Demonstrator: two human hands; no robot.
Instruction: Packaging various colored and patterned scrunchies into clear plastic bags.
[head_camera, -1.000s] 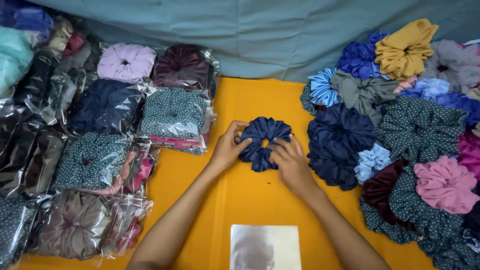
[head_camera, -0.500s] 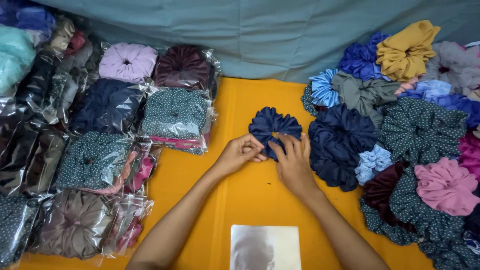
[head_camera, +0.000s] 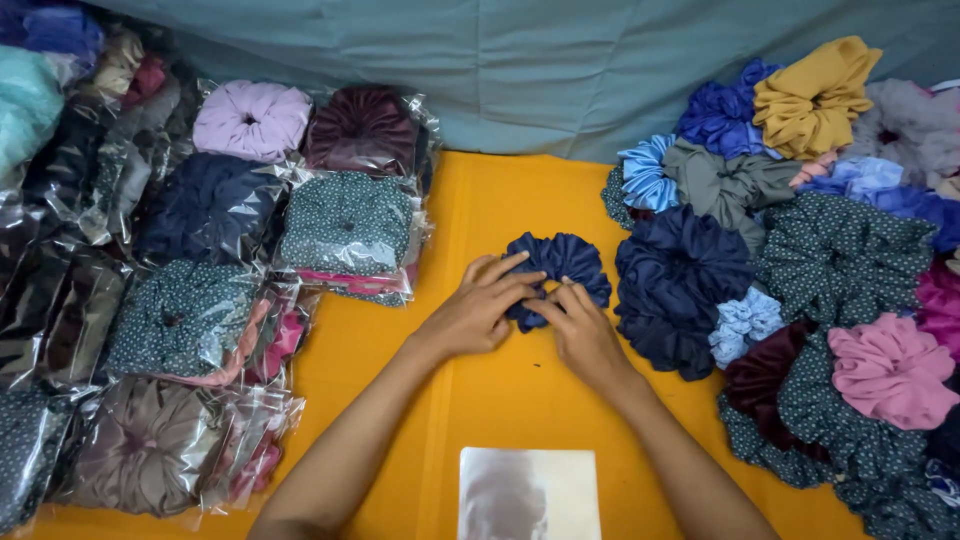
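A navy blue scrunchie (head_camera: 562, 262) lies on the orange tabletop (head_camera: 500, 400) near its middle. Both my hands are on its near edge. My left hand (head_camera: 480, 310) rests fingers-forward on the scrunchie's left side, pinching the fabric. My right hand (head_camera: 580, 330) grips the lower right part of the same scrunchie, fingertips meeting the left hand's. The scrunchie's near rim is hidden under my fingers.
Scrunchies in clear plastic bags (head_camera: 345, 225) are stacked along the left. A loose pile of scrunchies (head_camera: 800, 250) in navy, dotted green, pink, mustard and blue fills the right. A flat clear bag (head_camera: 528, 495) lies at the near edge. A teal cloth (head_camera: 560, 70) hangs behind.
The scrunchie, first flat by my hands and then lifted away from me, is back down near my hands; both hands have closed in on its near edge.
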